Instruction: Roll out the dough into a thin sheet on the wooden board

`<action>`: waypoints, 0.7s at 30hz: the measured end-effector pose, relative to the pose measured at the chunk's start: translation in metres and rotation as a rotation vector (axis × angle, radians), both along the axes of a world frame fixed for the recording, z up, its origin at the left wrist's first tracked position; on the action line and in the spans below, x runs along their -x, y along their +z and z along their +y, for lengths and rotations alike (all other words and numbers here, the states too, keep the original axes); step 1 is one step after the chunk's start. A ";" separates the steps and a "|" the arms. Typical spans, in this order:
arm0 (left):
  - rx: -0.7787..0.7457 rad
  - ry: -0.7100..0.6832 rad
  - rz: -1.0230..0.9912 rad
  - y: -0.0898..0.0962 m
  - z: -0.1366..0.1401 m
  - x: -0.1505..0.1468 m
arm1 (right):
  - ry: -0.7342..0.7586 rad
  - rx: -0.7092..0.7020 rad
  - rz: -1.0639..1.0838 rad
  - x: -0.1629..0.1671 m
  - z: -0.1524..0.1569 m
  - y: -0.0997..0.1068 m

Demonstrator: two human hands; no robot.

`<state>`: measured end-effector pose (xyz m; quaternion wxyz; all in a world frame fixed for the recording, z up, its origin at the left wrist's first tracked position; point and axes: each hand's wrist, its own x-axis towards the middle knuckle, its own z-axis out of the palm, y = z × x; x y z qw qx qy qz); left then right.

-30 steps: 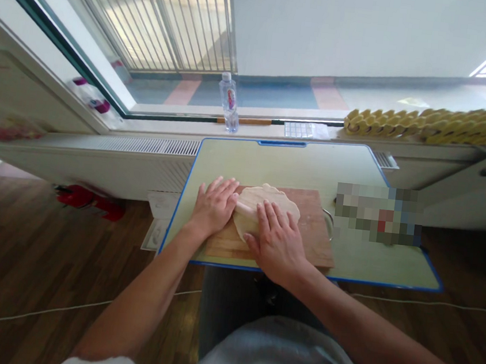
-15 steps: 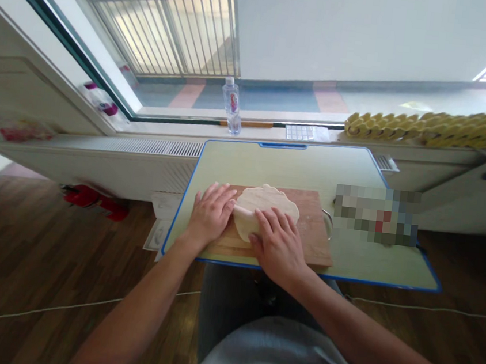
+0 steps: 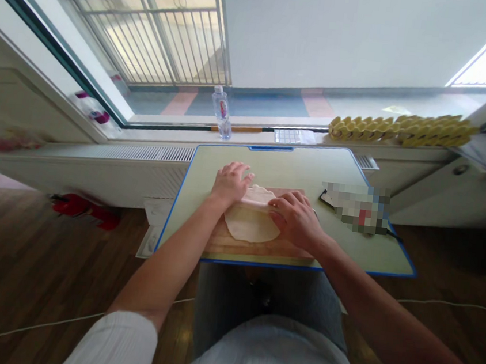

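A thin round sheet of dough (image 3: pixel 250 227) lies on a wooden board (image 3: pixel 257 249). Across it runs a slim, pale rod that looks like a rolling pin (image 3: pixel 258 205). My left hand (image 3: pixel 230 183) rests over the rod's left end, palm down, its fingers stretched forward and apart. At the right end, the bent fingers of my right hand (image 3: pixel 295 215) close over the rod. Both rod ends are hidden under my hands.
Under the board is a pale green, blue-edged tabletop (image 3: pixel 296 167). A blurred-out object (image 3: pixel 355 208) lies at its right. Along the windowsill stand a plastic bottle (image 3: pixel 222 113), a white card (image 3: pixel 294 136) and yellow scalloped trays (image 3: pixel 405 128).
Both hands have moved forward with the rod, away from my body. More dough shows on the near side. My left fingers have lifted and spread. The view has shifted slightly.
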<state>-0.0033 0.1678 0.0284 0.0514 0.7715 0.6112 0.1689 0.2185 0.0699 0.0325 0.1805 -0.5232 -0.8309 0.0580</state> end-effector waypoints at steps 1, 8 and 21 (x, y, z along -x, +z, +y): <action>0.033 0.015 0.022 -0.002 0.006 -0.003 | -0.017 0.001 0.005 0.001 0.005 0.001; 0.165 0.050 0.120 -0.013 0.011 -0.004 | -0.306 0.151 -0.170 0.020 0.033 -0.004; 0.156 0.013 0.229 -0.007 -0.055 0.005 | -0.242 0.023 -0.165 0.026 -0.026 -0.020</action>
